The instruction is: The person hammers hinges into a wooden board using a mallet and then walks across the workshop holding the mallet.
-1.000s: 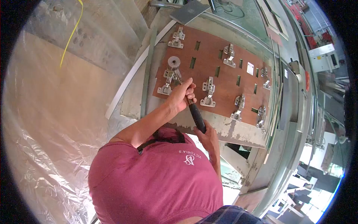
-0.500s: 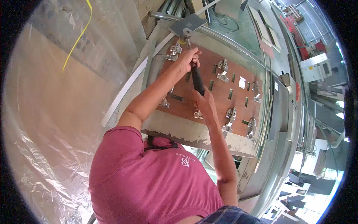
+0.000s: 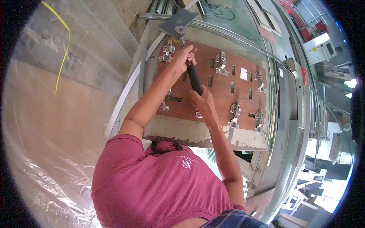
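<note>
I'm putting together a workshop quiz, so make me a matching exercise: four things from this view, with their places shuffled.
Things:
1. black-handled tool
2. white label
3. yellow strip
4. dark grey slab

Places:
A. on the reddish-brown board
B. near the board's far left corner
C. held by left hand and right hand
D. at the view's left side

Pairs: 1-C, 2-A, 3-D, 4-B

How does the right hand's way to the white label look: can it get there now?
Probably, but it would need to let go first: the right hand grips the black-handled tool. Only flat, slotted brown board seems to lie between it and the white label.
</note>
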### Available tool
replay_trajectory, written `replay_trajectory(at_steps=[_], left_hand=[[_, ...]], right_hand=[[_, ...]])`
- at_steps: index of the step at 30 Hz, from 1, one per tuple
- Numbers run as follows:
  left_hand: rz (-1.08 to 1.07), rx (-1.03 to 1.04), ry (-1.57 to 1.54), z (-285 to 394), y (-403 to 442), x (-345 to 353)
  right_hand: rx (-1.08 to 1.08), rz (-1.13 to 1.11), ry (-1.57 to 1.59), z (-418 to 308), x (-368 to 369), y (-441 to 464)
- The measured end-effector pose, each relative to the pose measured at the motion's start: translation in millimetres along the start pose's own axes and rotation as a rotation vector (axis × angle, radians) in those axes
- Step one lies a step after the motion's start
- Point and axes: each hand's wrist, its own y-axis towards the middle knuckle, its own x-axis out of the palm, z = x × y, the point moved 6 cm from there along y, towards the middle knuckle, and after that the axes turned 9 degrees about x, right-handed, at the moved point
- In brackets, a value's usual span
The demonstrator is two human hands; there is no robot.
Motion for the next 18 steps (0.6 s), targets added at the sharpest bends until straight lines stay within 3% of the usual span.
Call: replay_trajectory(at_steps=[10, 18], left_hand=[[-0.138, -0.241, 0.095, -103, 3, 89], [-0.175, -0.311, 0.143, -148, 14, 102]], right_hand=[[0.118, 0.199, 0.195, 30, -66, -36], [0.158, 0.239, 0.317, 51, -85, -39]])
